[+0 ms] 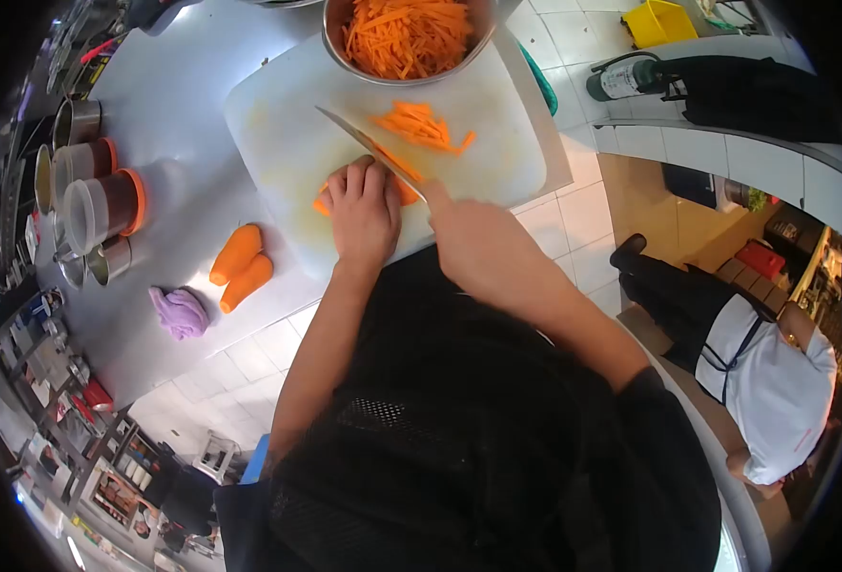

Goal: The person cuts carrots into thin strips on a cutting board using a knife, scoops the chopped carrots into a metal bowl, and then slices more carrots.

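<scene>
My right hand [478, 243] grips a kitchen knife [354, 132] by its handle, which the fingers hide. The blade slants across a piece of carrot [409, 193] on the white cutting board [283, 124]. With bent fingers, my left hand [362, 205] presses the carrot down just left of the blade; orange edges show on both sides of the hand. A small pile of carrot sticks [419, 126] lies beyond the knife. At the board's far edge stands a metal bowl [333, 52] heaped with carrot strips [410, 38].
Two peeled carrot pieces [242, 267] and a purple cloth [180, 313] lie on the steel counter [178, 114] left of the board. Farther left are lidded tubs [102, 214] and metal pots [78, 121]. A person in a white shirt [774, 400] stands at the right.
</scene>
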Available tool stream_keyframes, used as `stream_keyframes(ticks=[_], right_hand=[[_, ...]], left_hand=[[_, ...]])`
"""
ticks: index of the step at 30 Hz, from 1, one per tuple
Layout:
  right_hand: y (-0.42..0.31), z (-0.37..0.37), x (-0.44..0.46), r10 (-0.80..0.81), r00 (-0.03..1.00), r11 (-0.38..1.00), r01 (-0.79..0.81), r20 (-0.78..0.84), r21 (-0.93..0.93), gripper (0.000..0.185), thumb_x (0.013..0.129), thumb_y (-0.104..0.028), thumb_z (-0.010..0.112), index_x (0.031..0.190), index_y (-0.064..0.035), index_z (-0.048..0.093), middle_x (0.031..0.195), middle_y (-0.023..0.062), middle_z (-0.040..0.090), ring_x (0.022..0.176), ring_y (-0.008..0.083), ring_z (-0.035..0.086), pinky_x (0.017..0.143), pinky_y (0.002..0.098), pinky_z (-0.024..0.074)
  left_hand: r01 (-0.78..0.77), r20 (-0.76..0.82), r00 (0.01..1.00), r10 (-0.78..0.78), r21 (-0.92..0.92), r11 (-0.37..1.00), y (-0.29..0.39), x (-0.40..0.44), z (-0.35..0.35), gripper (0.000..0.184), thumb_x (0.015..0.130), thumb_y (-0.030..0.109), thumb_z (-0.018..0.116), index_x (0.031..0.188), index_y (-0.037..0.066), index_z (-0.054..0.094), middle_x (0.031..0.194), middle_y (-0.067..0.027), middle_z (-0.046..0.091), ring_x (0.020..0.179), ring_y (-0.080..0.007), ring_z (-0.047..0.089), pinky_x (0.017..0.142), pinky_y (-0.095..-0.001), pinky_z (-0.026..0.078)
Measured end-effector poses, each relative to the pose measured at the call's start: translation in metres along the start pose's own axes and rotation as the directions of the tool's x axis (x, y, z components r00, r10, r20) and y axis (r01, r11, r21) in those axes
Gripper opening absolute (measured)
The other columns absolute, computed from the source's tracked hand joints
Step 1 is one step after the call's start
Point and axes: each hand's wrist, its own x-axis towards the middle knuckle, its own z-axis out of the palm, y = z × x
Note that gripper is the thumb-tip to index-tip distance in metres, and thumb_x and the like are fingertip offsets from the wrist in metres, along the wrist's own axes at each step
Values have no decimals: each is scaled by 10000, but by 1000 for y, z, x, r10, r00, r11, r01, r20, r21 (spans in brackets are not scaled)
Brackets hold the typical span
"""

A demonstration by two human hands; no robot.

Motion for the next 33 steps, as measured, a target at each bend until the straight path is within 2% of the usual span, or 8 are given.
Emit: stream_keyframes(ticks=[5,7,11,21,24,26,30,33], right_hand=[[21,46,1,166,985,984,-169,50,63,237,913,-34,498,1125,72,509,830,323,684,833,515,686,752,601,543],[41,65,30,-27,983,996,41,-183,77,226,905,-23,514,1112,63,540,848,327,687,853,510,688,767,592,542],[44,39,49,-62,972,995,77,-228,56,167,974,-86,560,1095,26,528,817,308,663,805,518,655,719,596,508],[32,-97,22,-473,726,802,120,-499,-585,403,873,-96,608,1274,-124,620,915,92,677,794,295,723,676,417,584],[47,-113,48,-503,712,766,105,-490,-634,385,872,-105,611,1255,-130,634,935,73,674,837,281,725,692,406,585],[54,-118,55,-499,732,749,96,-463,-656,365,870,-105,614,1234,-128,638,949,69,676,844,276,725,702,405,584],[75,-114,53,-454,767,753,58,-453,-656,290,865,-89,613,1153,-127,633,944,66,671,846,261,725,745,406,582],[81,-108,38,-382,791,787,7,-478,-617,260,868,-83,607,1123,-126,629,937,66,667,854,260,725,768,413,580]], left_hand=[[-6,1,1000,6,1,1000,3,3,-4,218,945,169,657,1148,93,639,1269,-64,616,1162,-340,529,1000,-499,402],[-21,-28,999,22,27,999,1,6,-2,217,947,169,656,1148,89,639,1260,-75,615,1165,-344,530,1000,-498,404],[-7,-3,1000,7,57,998,0,3,-1,228,963,169,642,1170,73,639,1241,-113,609,1184,-357,528,1011,-495,405],[-216,-308,942,133,-255,943,24,28,-88,279,928,64,666,1204,25,656,1180,-162,660,1157,-377,587,1027,-490,421],[-443,-257,876,407,-101,891,59,82,-121,436,962,189,670,1356,14,608,1341,-183,631,1293,-399,553,1105,-496,406],[-507,137,854,501,12,862,79,117,-122,623,1024,369,596,1530,22,485,1548,-189,515,1464,-389,440,1209,-493,342],[-539,313,799,513,-3,842,61,176,-84,743,1061,514,488,1615,35,367,1658,-176,390,1558,-363,312,1275,-474,260],[-343,458,807,373,-151,927,39,218,-59,708,1092,486,442,1625,29,348,1667,-184,378,1571,-337,301,1282,-456,244]])
